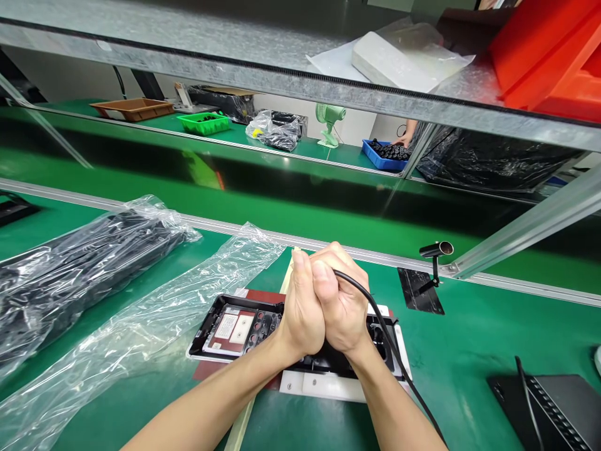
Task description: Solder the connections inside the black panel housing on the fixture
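My left hand (303, 307) and my right hand (345, 300) are pressed together, fingers curled, over the middle of a long black housing (213, 319). A black cable (394, 344) comes out at the top of my right hand, which is closed on it, and runs down to the lower right. What my left hand holds, if anything, is hidden. The housing lies open on a reddish-brown and white fixture (328, 385), with a labelled plate and round parts at its left end. A pale yellow strip (241, 426) passes beneath.
Clear plastic bags (154, 319) and bagged black parts (94, 269) lie left. A metal holder (436, 250) stands right, near a black panel (558, 407). Above hangs a metal shelf (235, 59). Behind are bins, a green fan (328, 119) and a person's hand (407, 134).
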The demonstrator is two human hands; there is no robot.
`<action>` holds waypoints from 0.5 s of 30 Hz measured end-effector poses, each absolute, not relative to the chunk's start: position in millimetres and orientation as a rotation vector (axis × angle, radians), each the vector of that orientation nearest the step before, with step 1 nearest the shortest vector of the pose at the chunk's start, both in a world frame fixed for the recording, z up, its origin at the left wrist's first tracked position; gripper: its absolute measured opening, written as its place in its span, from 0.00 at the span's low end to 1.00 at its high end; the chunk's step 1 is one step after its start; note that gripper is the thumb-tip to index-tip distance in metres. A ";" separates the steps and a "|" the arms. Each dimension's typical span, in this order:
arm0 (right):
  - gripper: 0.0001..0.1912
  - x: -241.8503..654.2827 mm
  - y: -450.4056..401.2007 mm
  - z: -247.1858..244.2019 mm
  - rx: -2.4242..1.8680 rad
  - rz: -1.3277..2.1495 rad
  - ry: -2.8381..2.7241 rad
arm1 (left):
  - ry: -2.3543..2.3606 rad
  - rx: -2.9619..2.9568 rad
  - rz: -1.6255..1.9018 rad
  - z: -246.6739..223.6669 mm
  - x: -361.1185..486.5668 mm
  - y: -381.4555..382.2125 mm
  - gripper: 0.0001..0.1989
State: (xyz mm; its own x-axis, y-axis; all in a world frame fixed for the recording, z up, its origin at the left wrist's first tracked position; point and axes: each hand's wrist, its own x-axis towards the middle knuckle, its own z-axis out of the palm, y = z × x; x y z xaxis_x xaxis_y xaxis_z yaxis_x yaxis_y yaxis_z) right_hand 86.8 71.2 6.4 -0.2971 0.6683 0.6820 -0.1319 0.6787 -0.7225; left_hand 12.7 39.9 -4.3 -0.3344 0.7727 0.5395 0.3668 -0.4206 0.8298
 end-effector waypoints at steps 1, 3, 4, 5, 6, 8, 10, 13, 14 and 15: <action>0.14 86.9 71.3 6.4 -0.438 0.837 -1.700 | 1.479 1.581 1.816 -4.9 12.9 40.0 0.24; 0.14 87.4 71.5 6.3 -0.436 0.842 -1.697 | 1.476 1.582 1.817 -5.3 13.4 40.2 0.24; 0.14 87.6 71.5 6.2 -0.434 0.845 -1.696 | 1.467 1.577 1.816 -5.1 13.8 40.2 0.24; 0.14 87.9 71.5 6.1 -0.433 0.845 -1.696 | 1.456 1.569 1.814 -4.6 14.2 40.0 0.24; 0.14 88.1 71.4 6.1 -0.430 0.843 -1.697 | 1.442 1.562 1.813 -4.0 14.6 39.7 0.23; 0.14 88.3 71.2 6.0 -0.425 0.841 -1.698 | 1.412 1.556 1.816 -3.2 15.2 38.9 0.24; 0.14 88.0 71.1 6.1 -0.421 0.840 -1.695 | 1.385 1.570 1.808 -3.5 15.3 38.3 0.24; 0.14 87.3 71.2 6.1 -0.416 0.845 -1.691 | 1.404 1.562 1.798 -5.5 14.4 38.3 0.25; 0.14 87.1 71.3 6.1 -0.415 0.845 -1.692 | 1.416 1.552 1.792 -6.2 14.1 38.6 0.25; 0.14 87.0 71.4 6.0 -0.416 0.843 -1.694 | 1.428 1.541 1.791 -6.6 13.9 38.9 0.25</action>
State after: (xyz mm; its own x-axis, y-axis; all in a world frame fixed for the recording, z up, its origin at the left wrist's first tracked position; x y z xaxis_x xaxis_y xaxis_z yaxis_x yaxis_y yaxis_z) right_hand 87.0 71.4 6.0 -0.2961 0.6611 0.6893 -0.1514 0.6801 -0.7173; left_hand 13.9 38.9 -6.6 -0.3271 0.7979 0.5062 0.3156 -0.4127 0.8544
